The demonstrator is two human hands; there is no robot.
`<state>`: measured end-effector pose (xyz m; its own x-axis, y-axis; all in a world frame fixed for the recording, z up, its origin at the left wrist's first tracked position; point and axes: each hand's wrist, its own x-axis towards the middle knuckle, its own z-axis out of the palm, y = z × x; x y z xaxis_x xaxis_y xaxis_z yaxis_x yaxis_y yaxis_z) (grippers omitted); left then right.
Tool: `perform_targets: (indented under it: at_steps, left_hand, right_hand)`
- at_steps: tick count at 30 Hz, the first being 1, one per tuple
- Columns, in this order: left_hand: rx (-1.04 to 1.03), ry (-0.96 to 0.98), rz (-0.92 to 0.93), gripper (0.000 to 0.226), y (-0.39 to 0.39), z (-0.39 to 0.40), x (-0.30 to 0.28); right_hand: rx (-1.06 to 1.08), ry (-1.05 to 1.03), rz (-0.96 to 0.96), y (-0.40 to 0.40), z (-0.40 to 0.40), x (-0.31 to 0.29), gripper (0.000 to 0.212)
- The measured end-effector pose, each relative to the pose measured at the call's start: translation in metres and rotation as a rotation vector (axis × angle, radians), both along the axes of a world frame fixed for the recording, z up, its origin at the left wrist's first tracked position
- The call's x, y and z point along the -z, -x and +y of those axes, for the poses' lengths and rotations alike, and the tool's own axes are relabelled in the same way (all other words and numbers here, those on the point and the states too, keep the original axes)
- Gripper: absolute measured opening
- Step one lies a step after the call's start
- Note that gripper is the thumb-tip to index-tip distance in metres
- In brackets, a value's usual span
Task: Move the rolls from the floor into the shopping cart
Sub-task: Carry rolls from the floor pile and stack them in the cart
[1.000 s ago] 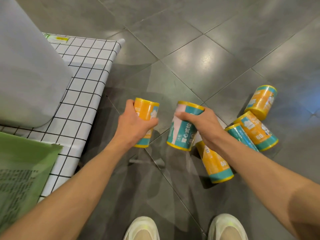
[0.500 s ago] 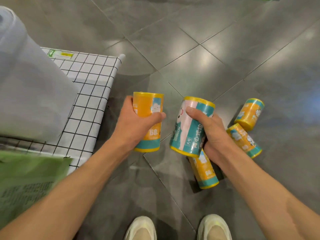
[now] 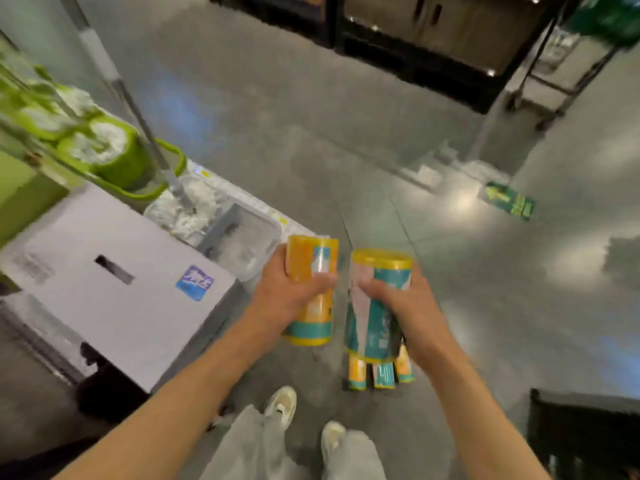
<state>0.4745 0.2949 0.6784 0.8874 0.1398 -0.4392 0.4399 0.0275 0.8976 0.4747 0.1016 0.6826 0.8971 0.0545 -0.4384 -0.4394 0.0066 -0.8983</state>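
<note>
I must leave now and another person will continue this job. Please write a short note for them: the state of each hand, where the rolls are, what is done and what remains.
Left hand: grips an orange roll, held upright above the floor.
Right hand: grips a teal and pink roll, also lifted.
Other rolls: the ends of three rolls show on the floor under the right hand; any others are hidden.
Cart: no shopping cart is clearly visible; the picture is blurred. A white box stands to the left.
Done: two rolls picked up.
Left: put both in the cart, then fetch the rolls from the floor.
</note>
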Motion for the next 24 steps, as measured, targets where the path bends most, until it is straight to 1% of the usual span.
perform_targets:
  at_steps: [2, 4, 7, 9, 12, 15, 16, 18, 19, 20, 21, 24]
  left_hand:
    - [-0.047, 0.013, -0.067, 0.078, 0.019, 0.011, -0.070]
    - [-0.123, 0.009, -0.143, 0.077, 0.044, 0.022, -0.125]
    - [-0.303, -0.033, -0.261, 0.067, 0.090, 0.044, -0.190]
    - [-0.442, -0.077, -0.324, 0.058, 0.125, 0.056, -0.220]
    - [-0.655, -0.123, -0.395, 0.057, 0.192, 0.072, -0.259]
    - [-0.885, -0.187, -0.452, 0.045, 0.266, 0.088, -0.292]
    - [-0.963, -0.206, -0.448, 0.047, 0.294, 0.091, -0.304]
    - [-1.119, -0.247, -0.460, 0.062, 0.354, 0.096, -0.325]
    - [-1.201, -0.278, -0.463, 0.063, 0.385, 0.097, -0.334]
    - [-1.283, -0.309, -0.466, 0.058, 0.418, 0.097, -0.341]
    - [-1.354, -0.334, -0.470, 0.054, 0.449, 0.096, -0.347]
    - [-1.524, -0.409, -0.489, 0.062, 0.538, 0.087, -0.359]
  right_hand:
    - [-0.102, 0.015, -0.103, 0.002, 0.010, -0.074, 0.063]
    - [-0.189, -0.017, -0.174, 0.005, 0.025, -0.131, 0.064]
    - [-0.376, -0.097, -0.277, 0.013, 0.056, -0.197, 0.062]
    - [-0.500, -0.152, -0.329, 0.023, 0.081, -0.231, 0.049]
    - [-0.739, -0.260, -0.393, 0.056, 0.125, -0.269, 0.033]
    - [-0.952, -0.344, -0.431, 0.103, 0.177, -0.298, 0.041]
    - [-1.023, -0.365, -0.446, 0.123, 0.193, -0.305, 0.043]
    - [-1.165, -0.420, -0.453, 0.170, 0.226, -0.318, 0.037]
    - [-1.235, -0.445, -0.448, 0.196, 0.241, -0.322, 0.032]
    - [-1.303, -0.463, -0.439, 0.224, 0.253, -0.327, 0.031]
    - [-1.364, -0.478, -0.427, 0.253, 0.262, -0.332, 0.035]
    - [-1.523, -0.507, -0.425, 0.341, 0.287, -0.340, 0.051]
